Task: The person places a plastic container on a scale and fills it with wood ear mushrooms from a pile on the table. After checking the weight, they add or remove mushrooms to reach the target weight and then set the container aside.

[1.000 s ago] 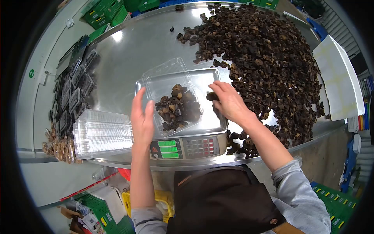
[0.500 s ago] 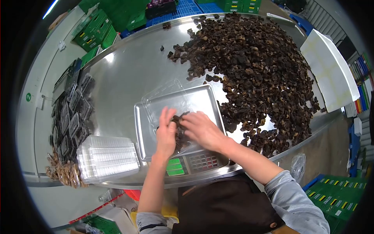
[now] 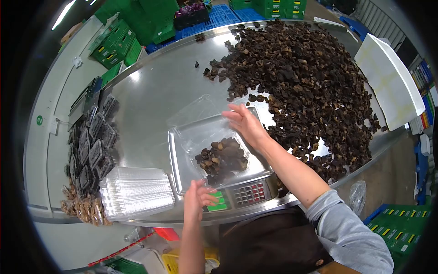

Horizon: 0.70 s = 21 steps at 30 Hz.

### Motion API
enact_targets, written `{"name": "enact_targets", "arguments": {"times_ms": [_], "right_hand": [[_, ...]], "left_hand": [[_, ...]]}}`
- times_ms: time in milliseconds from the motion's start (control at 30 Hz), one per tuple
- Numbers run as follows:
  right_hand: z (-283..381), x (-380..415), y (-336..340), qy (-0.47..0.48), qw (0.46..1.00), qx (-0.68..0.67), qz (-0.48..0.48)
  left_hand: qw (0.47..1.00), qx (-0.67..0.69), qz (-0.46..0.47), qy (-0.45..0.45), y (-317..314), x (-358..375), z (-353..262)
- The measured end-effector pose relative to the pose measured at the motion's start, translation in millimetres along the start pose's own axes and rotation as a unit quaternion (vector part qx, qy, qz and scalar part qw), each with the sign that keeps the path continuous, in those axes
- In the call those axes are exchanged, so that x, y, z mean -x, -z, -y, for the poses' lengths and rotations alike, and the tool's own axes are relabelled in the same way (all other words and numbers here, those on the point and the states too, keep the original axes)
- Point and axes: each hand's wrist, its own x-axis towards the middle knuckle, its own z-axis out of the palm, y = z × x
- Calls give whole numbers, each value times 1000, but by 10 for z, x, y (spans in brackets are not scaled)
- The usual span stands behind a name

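A portion of dark, curled wood ear mushrooms (image 3: 222,158) lies in an opened clear plastic clamshell box (image 3: 190,113), its lid tipped back to the far side. The box sits on the steel tray of a weighing scale (image 3: 180,170), whose keypad (image 3: 249,193) and green display (image 3: 217,202) face me. My left hand (image 3: 198,200) hovers at the tray's near left corner, fingers apart and holding nothing, covering part of the display. Above the tray's far right side is my right hand (image 3: 246,124), open with its fingers stretched out. Neither hand touches the mushrooms.
A large heap of the mushrooms (image 3: 301,77) covers the steel table's (image 3: 159,82) right side, beside a white foam board (image 3: 388,84). Stacked clear boxes (image 3: 137,192) stand left of the scale, with filled boxes (image 3: 89,141) and brown bagged goods (image 3: 86,208) beyond. Green crates (image 3: 116,43) stand behind.
Both hands have come off the mushrooms in the box and moved apart, the left toward me and the right away to the far right. The mushrooms now lie uncovered; the view has shifted slightly.
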Motion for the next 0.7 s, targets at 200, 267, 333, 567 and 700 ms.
{"name": "enact_targets", "arguments": {"times_ms": [200,267,333,567,700], "right_hand": [[144,756,374,152,806,567,74],[111,886,474,39,827,554,86],[149,968,494,-97,870,471,104],[-29,1008,429,-124,958,258,9],[215,1243,23,-107,970,195,100]], "left_hand": [[979,198,-3,-42,-99,80,47],[994,80,-40,-58,-99,27,109],[994,89,-50,-48,-140,-11,149],[986,151,-16,-70,-246,156,41],[985,98,-66,-126,72,477,-425]]}}
